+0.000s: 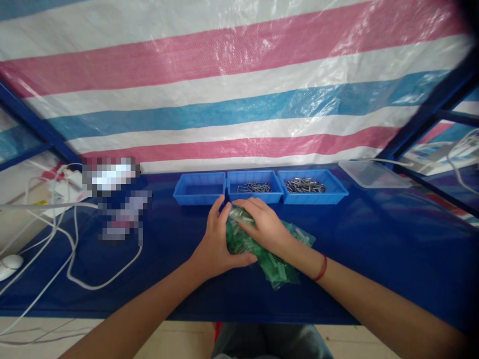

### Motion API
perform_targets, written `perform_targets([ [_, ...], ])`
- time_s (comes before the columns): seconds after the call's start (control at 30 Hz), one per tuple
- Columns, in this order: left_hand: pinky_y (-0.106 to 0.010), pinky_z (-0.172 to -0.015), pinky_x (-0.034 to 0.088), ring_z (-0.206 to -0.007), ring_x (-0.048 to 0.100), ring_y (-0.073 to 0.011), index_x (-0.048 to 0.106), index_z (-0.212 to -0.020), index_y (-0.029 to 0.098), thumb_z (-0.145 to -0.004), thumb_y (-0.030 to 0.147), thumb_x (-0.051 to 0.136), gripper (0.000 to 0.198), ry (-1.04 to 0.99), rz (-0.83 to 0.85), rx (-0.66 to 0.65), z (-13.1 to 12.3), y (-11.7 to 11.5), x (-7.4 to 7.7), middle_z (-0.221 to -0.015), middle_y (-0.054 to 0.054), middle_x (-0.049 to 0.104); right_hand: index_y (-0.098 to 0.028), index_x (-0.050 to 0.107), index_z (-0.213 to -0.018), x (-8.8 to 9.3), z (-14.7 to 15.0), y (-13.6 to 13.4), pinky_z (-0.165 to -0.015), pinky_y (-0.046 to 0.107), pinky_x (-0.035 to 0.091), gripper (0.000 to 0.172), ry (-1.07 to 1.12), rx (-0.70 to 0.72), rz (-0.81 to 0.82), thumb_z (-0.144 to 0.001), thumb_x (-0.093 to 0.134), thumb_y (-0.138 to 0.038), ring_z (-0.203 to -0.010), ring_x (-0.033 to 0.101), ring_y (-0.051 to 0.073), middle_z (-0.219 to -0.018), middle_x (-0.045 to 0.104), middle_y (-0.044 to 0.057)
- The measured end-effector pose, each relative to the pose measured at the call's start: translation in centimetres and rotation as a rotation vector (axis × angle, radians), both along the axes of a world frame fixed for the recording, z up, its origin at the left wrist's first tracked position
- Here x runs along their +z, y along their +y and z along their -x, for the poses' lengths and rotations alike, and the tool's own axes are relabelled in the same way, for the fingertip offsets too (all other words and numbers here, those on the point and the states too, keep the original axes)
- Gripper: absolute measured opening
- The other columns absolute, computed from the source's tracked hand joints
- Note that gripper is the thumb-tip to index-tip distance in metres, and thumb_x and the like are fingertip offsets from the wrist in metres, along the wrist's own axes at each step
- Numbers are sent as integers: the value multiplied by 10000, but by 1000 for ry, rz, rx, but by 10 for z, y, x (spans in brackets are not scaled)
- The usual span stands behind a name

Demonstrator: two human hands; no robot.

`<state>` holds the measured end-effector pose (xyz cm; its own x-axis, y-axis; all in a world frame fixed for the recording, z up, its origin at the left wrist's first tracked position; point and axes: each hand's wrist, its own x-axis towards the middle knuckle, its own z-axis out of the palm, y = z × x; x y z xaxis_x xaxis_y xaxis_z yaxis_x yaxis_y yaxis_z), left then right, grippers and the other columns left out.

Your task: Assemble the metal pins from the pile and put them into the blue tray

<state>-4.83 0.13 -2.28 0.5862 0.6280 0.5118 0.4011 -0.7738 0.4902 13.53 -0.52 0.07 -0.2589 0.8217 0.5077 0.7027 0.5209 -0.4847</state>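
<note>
A crumpled green see-through plastic bag (277, 264) lies on the blue tabletop, with slim clear and metallic pieces showing through it. Over its upper part bends my right hand (264, 227), fingers curled at the far edge and thumb pointing left, closed on the plastic. My left hand (219, 244) is open at the bag's left side, thumb and fingers spread around that edge. Just beyond are three blue bins: an empty-looking left bin (200, 189), a middle bin (255, 197) with some metal pins or nails (258, 187), and a right bin (316, 198) with a larger heap (305, 185).
A clear plastic lid or tray (372, 174) lies at the back right. White cables (80, 281) loop across the left side, near a white mouse (10, 266) and blurred-out items (125, 214). Blue frame posts (430, 104) and a striped sheet (239, 94) enclose the table (157, 279).
</note>
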Motion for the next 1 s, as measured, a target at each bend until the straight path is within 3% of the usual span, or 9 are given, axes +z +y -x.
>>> perform_targets([
  [0.23,-574,-1118,284,-1369,348,-331,330,-1420,187,-857,502,583,693,293,24,34,-8,-4,7,-1454,-189,378,-204,423,-1371,6,-32,-30,-1047,484,388,668,-98,-35,99,-800,626,-485,-1270,471,290,-1346,533,137],
  [0.37,-521,-1104,335,-1363,364,-311,491,-1269,157,-908,430,522,453,278,13,81,-10,-4,10,-1461,-192,371,-219,236,-1493,-10,-49,-62,-1101,627,246,987,-273,-37,176,-705,657,-637,-1416,239,386,-1531,302,171],
  [0.43,-485,-1099,354,-1352,383,-289,519,-1189,145,-922,386,505,361,252,22,79,-10,-3,11,-1462,-186,386,-206,236,-1494,-18,-53,-69,-1109,604,267,919,-291,-40,193,-763,616,-612,-1420,244,364,-1535,294,174],
  [0.53,-467,-1074,377,-1277,463,-273,532,-1131,147,-922,323,497,276,256,45,52,-11,1,14,-1371,-157,508,-206,351,-1436,-24,-60,-65,-1085,493,380,626,-227,-66,168,-890,518,-462,-1365,373,290,-1478,395,155],
  [0.67,-470,-1010,411,-1181,503,-270,510,-1272,197,-917,291,480,368,295,29,50,-15,5,19,-1232,-110,582,-230,552,-1265,-22,-66,-54,-1031,489,433,365,-216,-130,64,-937,445,-349,-1252,495,281,-1343,537,132],
  [0.73,-488,-1005,405,-1165,502,-287,547,-1267,222,-884,382,540,416,300,7,67,-18,5,20,-1185,-110,572,-222,575,-1246,-21,-65,-55,-1039,518,406,378,-256,-150,34,-927,465,-393,-1260,480,301,-1333,544,141],
  [0.83,-500,-1040,379,-1233,468,-320,598,-1206,204,-815,504,614,493,289,8,86,-22,4,19,-1279,-149,508,-203,486,-1356,-21,-59,-60,-1087,570,314,588,-345,-110,38,-872,514,-536,-1338,384,334,-1423,462,160],
  [0.93,-514,-1058,363,-1314,418,-340,571,-1223,193,-818,522,613,523,321,36,61,-24,4,18,-1432,-181,415,-180,417,-1411,-24,-54,-62,-1112,579,262,686,-387,-100,63,-862,496,-583,-1381,319,337,-1467,409,170],
  [1.0,-530,-1055,361,-1315,428,-339,562,-1222,202,-830,510,608,501,347,44,40,-24,4,18,-1428,-173,447,-170,416,-1407,-23,-54,-60,-1114,578,260,680,-377,-107,61,-866,495,-574,-1385,308,339,-1456,423,171],
])
